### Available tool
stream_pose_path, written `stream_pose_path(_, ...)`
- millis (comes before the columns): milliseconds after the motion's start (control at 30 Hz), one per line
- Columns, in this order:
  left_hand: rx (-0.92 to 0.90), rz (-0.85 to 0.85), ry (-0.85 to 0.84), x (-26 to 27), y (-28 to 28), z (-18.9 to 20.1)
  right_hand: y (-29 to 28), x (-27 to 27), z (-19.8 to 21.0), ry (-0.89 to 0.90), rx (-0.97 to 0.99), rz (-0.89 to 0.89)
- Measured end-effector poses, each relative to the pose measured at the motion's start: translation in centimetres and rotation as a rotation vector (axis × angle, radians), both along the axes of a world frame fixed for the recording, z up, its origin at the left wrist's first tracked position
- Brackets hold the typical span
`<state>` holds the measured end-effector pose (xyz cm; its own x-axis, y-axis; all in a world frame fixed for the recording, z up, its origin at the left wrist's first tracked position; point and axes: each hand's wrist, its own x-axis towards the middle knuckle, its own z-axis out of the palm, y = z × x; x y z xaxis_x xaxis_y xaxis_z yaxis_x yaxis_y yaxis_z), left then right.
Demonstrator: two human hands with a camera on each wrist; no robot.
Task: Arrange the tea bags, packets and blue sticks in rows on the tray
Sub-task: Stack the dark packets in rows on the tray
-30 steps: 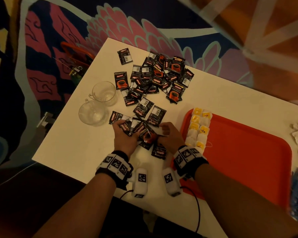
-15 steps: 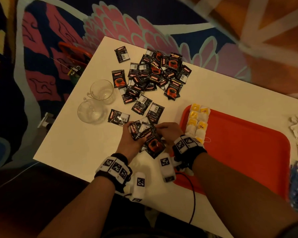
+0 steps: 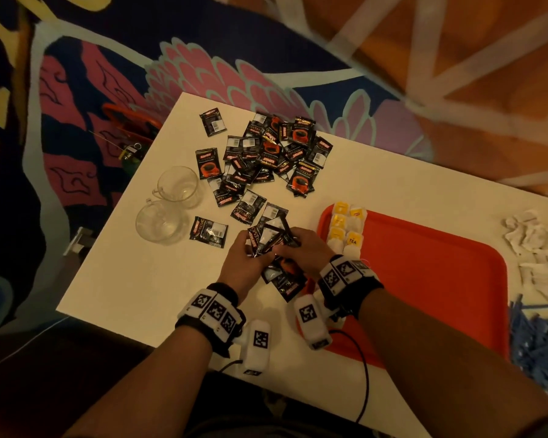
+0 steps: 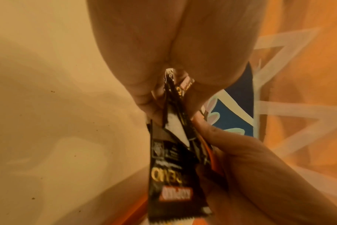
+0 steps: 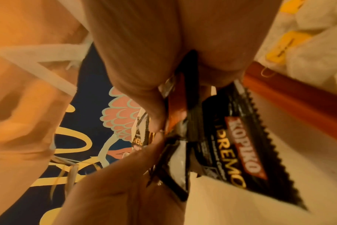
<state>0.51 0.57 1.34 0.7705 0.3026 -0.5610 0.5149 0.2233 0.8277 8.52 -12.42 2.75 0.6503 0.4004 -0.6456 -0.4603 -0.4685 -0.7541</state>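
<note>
left hand [image 3: 240, 267] and right hand [image 3: 304, 248] both gripping one packet stack [image 3: 271, 240] | tray [image 3: 424, 279] lying just right of it, right hand nearer

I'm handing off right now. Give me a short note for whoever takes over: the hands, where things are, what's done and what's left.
Left hand and right hand together grip a bunch of black packets above the table, just left of the red tray.
Done: two short rows of yellow-tagged tea bags at the tray's far left corner.
Left: the held packets; the loose packet pile and single packet on the table; the white heap and blue sticks right of the tray.
Two glass cups stand left of the packets.
</note>
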Motion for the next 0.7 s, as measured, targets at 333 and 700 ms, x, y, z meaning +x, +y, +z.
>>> stream_pose_path(333, -0.252, -0.03, 0.071, 1.4, -2.6, 4.7, -3.8, 1.4, 4.0, -0.199, 0.088, -0.247)
stream_pose_path(700, -0.928, 0.01, -0.066, 3.6, -9.5, 9.8, -10.3, 2.1, 10.2, -0.458, -0.039, 0.108)
